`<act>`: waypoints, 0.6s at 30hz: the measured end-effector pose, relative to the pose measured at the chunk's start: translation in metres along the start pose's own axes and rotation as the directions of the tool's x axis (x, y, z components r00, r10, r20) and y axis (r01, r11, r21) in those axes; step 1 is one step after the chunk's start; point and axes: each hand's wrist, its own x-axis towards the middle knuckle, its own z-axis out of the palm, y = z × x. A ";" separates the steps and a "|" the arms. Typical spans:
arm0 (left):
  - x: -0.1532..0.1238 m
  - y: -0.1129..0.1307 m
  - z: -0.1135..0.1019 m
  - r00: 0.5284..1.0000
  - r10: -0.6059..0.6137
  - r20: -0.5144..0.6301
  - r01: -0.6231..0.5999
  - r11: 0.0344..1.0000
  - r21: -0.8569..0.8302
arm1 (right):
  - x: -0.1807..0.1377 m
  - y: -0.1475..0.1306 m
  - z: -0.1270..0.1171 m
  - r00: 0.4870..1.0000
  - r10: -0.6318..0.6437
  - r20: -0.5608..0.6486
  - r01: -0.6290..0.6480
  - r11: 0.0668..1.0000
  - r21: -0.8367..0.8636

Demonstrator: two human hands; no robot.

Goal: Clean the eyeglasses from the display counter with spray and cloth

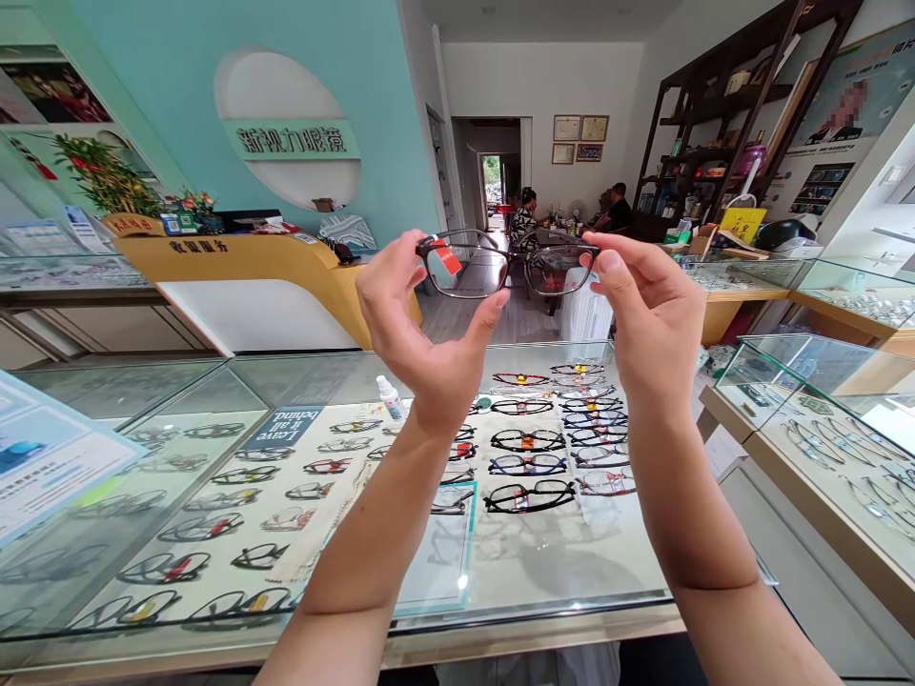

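Observation:
A pair of dark-framed eyeglasses [510, 255] is held up level in the air above the glass counter, with a red sticker on its left lens. My left hand [433, 324] pinches the left end of the frame, its thumb below the lens. At the opposite end, my right hand [647, 305] grips the frame's right corner between thumb and fingers. Below my hands, rows of eyeglasses [527, 440] lie on the display counter [558, 572]. A small white spray bottle [390, 397] stands on the counter to the left of my left forearm.
A yellow reception desk [272, 267] with a plant [107, 176] on it stands at the back left. Another glass showcase [829, 419] borders the right side. A printed sign [57, 457] juts in at the left. Two people [525, 214] are seated near the rear doorway.

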 end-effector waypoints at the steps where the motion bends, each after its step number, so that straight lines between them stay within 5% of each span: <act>1: 0.000 -0.001 0.000 1.000 -0.003 0.013 0.003 1.000 -0.023 | 0.000 0.001 0.000 1.000 0.004 -0.004 -0.004 1.000 0.013; 12: 0.000 0.004 0.003 1.000 -0.001 0.009 0.001 0.998 -0.062 | 0.004 0.013 -0.005 0.998 0.017 0.068 -0.022 0.998 0.066; 18: 0.000 -0.001 0.005 0.999 0.046 -0.019 -0.047 0.997 -0.053 | 0.004 0.010 -0.006 0.992 0.100 0.077 -0.118 0.955 0.274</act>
